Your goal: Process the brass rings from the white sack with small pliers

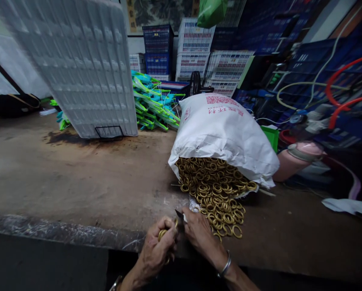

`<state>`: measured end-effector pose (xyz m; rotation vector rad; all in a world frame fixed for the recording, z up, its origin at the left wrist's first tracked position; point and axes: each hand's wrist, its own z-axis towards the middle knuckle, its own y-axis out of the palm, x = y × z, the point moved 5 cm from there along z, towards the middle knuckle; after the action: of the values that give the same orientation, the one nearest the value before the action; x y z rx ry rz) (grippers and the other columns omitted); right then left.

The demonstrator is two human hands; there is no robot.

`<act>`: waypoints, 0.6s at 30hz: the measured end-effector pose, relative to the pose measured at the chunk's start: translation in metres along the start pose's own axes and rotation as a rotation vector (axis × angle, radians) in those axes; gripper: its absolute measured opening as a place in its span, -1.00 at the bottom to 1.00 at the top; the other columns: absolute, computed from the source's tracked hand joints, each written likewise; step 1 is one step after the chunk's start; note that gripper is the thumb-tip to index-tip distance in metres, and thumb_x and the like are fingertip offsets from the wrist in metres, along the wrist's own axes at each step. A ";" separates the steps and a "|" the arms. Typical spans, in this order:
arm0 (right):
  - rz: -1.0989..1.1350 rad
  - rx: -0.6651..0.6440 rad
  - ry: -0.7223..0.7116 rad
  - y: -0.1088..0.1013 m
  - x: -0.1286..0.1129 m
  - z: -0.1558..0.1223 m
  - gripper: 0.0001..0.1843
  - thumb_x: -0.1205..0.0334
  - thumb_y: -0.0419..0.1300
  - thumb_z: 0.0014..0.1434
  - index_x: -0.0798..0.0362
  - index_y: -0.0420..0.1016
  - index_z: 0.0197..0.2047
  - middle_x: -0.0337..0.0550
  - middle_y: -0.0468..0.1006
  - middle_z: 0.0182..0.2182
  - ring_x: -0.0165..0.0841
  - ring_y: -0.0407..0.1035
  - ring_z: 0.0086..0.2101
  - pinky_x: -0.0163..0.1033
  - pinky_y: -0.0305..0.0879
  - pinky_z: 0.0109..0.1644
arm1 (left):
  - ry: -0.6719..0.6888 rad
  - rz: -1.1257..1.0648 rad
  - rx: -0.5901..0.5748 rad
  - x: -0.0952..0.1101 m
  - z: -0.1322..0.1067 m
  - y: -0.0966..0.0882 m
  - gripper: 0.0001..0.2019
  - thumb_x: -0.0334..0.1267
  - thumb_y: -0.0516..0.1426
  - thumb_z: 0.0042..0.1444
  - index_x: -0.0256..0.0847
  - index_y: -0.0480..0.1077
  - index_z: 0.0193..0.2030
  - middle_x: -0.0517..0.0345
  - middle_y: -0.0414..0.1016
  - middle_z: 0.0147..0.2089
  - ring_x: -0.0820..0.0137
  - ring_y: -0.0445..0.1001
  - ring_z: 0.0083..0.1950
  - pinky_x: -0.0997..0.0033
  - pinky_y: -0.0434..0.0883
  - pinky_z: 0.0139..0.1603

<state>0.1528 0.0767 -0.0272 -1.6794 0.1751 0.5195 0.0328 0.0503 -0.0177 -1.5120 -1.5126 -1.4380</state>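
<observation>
My left hand [158, 242] is closed around several brass-coloured rings [162, 234] near the table's front edge. My right hand [199, 231], with a metal bangle on its wrist, grips a small knife [179, 214] whose dark blade points up and to the left. The two hands are close together, the blade just beside a ring at the left fingertips. Beyond the right hand, a heap of loose brass-coloured rings [220, 202] spills from the mouth of a white woven sack [217, 129] lying on its side. Most of the knife's handle is hidden by my fingers.
A tall translucent ribbed plastic panel [105, 72] stands on the wooden table [78, 178] at the left. Behind it are green and blue plastic pieces [153, 105]. Stacked crates [193, 48] line the back. A pink bottle [299, 159] and orange hoses [335, 89] are at the right.
</observation>
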 end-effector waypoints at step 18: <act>-0.272 0.129 0.217 -0.030 0.030 -0.008 -0.84 0.23 0.06 0.14 -0.05 0.30 -0.16 -0.20 0.38 -0.25 -0.35 0.36 -0.33 -0.30 0.02 -0.37 | -0.165 -0.437 0.014 -0.002 0.016 -0.011 -0.78 -0.21 0.21 -0.09 -0.22 0.24 -0.39 0.14 0.44 -0.37 0.53 0.34 -0.51 0.69 0.20 -0.74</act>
<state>0.1933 0.0800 -0.0129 -1.5995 0.1312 0.1191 0.0275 0.0661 -0.0271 -1.3733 -2.0451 -1.5606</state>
